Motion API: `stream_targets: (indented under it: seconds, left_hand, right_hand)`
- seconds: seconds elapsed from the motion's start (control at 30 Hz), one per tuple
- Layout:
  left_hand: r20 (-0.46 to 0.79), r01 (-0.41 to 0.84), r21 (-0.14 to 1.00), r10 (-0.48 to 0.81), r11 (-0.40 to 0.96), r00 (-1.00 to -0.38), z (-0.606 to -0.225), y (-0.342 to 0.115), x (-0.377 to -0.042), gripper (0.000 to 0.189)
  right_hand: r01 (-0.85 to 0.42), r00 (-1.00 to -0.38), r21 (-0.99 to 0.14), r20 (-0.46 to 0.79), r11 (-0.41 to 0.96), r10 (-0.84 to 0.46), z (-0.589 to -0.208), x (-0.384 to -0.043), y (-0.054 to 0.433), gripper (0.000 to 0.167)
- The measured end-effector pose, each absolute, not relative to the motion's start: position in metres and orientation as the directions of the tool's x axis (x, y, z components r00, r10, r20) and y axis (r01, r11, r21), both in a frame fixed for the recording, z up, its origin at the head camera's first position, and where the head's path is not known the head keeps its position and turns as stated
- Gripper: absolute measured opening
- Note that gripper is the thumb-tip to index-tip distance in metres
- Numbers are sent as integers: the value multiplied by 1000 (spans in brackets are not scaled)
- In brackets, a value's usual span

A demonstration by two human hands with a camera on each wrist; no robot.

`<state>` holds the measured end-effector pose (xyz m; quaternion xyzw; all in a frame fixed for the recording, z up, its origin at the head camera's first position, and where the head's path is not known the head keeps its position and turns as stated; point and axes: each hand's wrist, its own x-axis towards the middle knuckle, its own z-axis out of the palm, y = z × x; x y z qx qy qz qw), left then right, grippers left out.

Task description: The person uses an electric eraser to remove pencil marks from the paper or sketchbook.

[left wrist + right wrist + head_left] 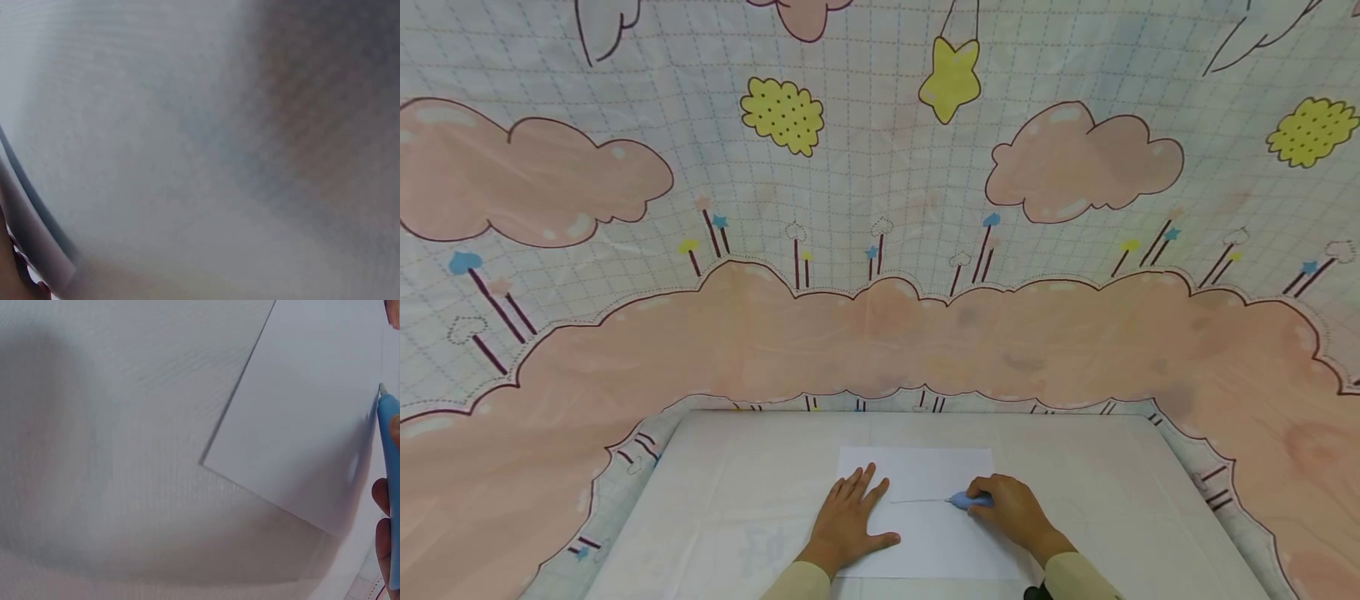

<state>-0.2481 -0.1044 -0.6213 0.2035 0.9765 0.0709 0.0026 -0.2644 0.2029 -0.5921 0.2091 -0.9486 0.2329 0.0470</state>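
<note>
A white sheet of paper [925,550] lies on the white tabletop. My left hand [848,523] rests on its left side with fingers spread and thumb pointing right. In my right hand [1017,510] is a thick blue pen [389,450], gripped between thumb and curled fingers. The pen's pointed tip meets the paper at the right end of a thin, roughly level line [917,502]. In the left wrist view, part of a hand [19,269] shows only at the lower left corner, beside the lifted-looking paper edge [37,219]; the rest is a blurred pale surface.
The white table [722,500] extends on both sides of the paper. Behind and around it hangs a patterned cloth [865,342] with clouds and stars. A small dark round object [1036,592] sits by the right sleeve [1078,575].
</note>
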Motion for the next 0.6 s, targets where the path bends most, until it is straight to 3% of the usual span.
stream_targets:
  seconds: [0.6]
  left_hand:
    - [58, 426, 137, 422, 894, -905, -627, -109, -257, 94]
  right_hand:
    - [-377, -926, -450, 150, 810, -347, -589, -267, 203, 16]
